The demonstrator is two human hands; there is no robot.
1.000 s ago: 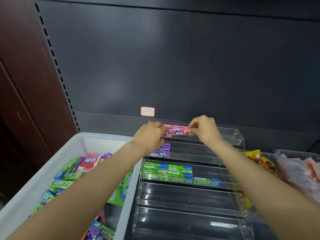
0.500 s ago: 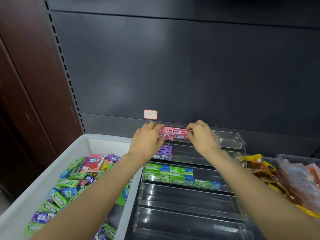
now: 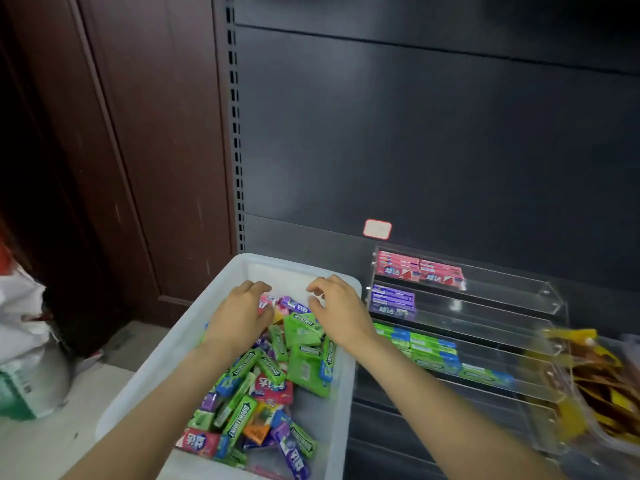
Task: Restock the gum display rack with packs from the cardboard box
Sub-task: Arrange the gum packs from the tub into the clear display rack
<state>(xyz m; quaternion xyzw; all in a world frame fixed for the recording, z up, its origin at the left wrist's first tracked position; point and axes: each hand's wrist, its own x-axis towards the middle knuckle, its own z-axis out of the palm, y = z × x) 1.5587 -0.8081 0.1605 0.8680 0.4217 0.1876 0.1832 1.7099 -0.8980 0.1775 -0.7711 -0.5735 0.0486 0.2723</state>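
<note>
Two hands [image 3: 239,317] [image 3: 337,310] over jumbled gum packs [image 3: 273,386], axes every way.

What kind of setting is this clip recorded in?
Most likely a small shop: a dark slotted retail shelf back panel, a clear tiered gum display rack with a price tag above, and a white bin of gum packs.

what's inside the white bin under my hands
The white bin holds loose gum packs: mostly green, plus pink, purple and orange. Both hands and forearms cover part of the pile.
</note>
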